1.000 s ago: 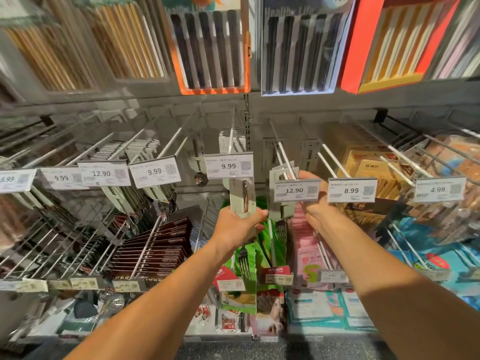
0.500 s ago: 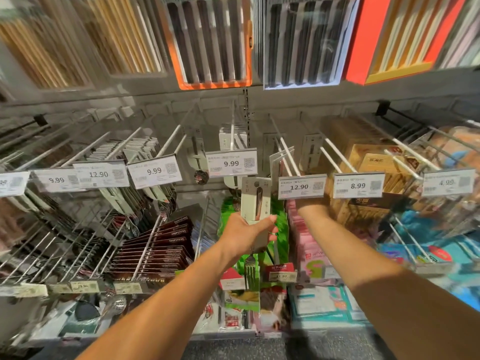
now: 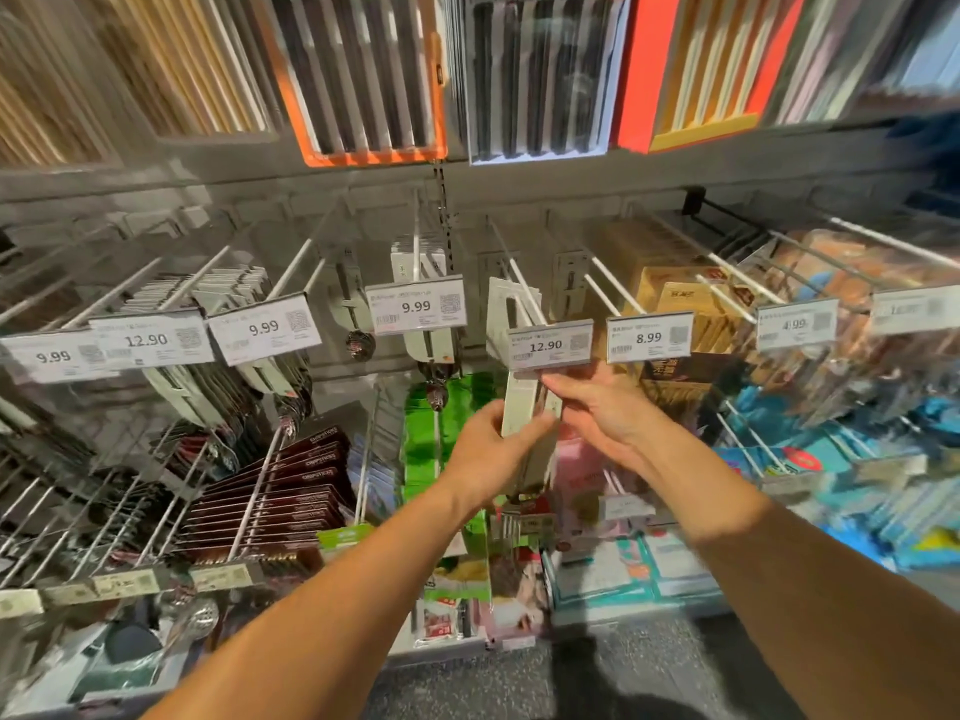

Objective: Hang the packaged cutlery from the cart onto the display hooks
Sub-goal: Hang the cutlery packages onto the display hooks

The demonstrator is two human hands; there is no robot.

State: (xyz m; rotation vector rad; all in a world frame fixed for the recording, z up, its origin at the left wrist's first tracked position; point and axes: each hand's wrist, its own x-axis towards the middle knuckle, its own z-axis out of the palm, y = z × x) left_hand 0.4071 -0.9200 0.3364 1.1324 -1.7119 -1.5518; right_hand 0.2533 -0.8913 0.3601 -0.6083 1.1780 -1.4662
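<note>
My left hand [image 3: 485,452] grips a pale green carded fork pack [image 3: 525,407], held upright just below the 12.90 price tag [image 3: 549,344]. The fork's tines [image 3: 511,522] hang out under my fist. My right hand [image 3: 597,407] touches the pack's right edge with its fingers spread, directly under the tag. The white display hook [image 3: 522,288] above the tag carries a few matching packs [image 3: 506,314]. The top of the held pack sits at the tag; I cannot tell whether it is on the hook.
Neighbouring hooks hold spoon packs [image 3: 431,350] under a 9.99 tag [image 3: 415,306] on the left and yellow boxes [image 3: 691,304] by the 8.99 tag [image 3: 649,337] on the right. Chopstick boxes [image 3: 363,70] line the shelf above. Lower hooks carry dark red packs [image 3: 275,491].
My left hand carried the fork pack rightward from under the 9.99 tag to under the 12.90 tag. My right hand came down from the hook to the pack's side.
</note>
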